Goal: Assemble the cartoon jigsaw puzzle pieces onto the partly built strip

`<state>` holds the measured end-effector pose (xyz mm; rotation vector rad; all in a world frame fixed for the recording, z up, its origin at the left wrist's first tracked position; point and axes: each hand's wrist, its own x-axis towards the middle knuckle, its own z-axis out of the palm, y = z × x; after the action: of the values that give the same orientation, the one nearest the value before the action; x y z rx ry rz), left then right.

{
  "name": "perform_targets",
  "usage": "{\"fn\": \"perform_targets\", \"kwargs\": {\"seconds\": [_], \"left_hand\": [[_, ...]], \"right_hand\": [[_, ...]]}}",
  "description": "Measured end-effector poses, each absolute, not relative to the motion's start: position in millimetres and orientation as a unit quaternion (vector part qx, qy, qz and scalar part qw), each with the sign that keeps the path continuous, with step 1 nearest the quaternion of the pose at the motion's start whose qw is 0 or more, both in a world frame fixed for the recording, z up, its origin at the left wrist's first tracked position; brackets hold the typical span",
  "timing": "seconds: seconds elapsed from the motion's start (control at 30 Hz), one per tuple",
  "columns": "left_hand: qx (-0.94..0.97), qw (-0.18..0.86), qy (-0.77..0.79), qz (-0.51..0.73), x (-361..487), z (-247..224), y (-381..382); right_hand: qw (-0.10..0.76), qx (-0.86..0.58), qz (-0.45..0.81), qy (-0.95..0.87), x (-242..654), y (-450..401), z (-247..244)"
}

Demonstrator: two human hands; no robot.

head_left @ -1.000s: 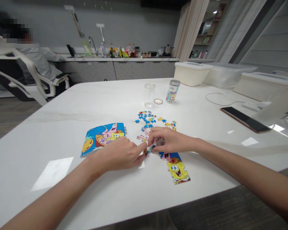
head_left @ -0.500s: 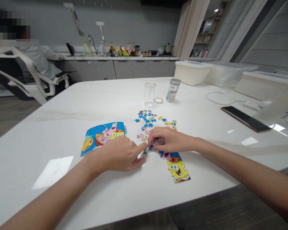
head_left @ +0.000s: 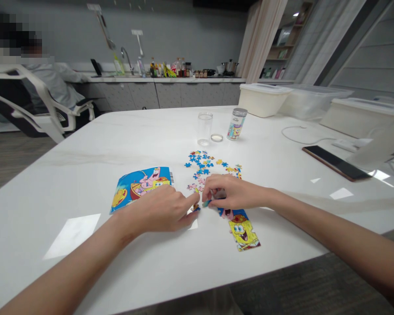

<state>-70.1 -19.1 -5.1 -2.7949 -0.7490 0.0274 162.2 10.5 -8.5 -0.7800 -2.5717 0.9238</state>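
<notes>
My left hand [head_left: 170,209] rests low over the white table, its thumb and forefinger closed around small dark puzzle pieces [head_left: 196,208]. Facing it, my right hand [head_left: 233,191] pinches a blue-green puzzle piece [head_left: 206,203] between thumb and fingers. Partly under my right hand lies a joined strip of puzzle [head_left: 243,232] with a yellow character's face. Several loose pieces [head_left: 202,165], mostly blue, are scattered just beyond both hands. The blue picture sheet [head_left: 144,181] lies left of them, its lower edge covered by my left hand.
A clear jar [head_left: 205,129], a round lid [head_left: 217,138] and a printed can [head_left: 237,124] stand farther back on the table [head_left: 134,267]. At right are a phone [head_left: 335,162], a white cable and storage boxes [head_left: 263,100]. A person [head_left: 54,85] sits at far left.
My left hand has drawn slightly left, away from the fingertips of my right hand. A gap now shows between them. My right hand has hardly moved.
</notes>
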Motion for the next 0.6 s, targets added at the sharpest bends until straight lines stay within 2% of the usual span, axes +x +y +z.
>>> {"fn": "perform_targets", "kwargs": {"seconds": [0.3, 0.6], "left_hand": [[-0.958, 0.113, -0.262, -0.001, -69.8, -10.8, -17.6], [-0.959, 0.11, -0.26, -0.002, -69.2, -10.3, -17.2]], "right_hand": [[0.176, -0.255, 0.297, -0.903, 163.3, 12.5, -9.2], [0.165, -0.271, 0.326, -0.89, 162.9, 11.6, -8.8]]}}
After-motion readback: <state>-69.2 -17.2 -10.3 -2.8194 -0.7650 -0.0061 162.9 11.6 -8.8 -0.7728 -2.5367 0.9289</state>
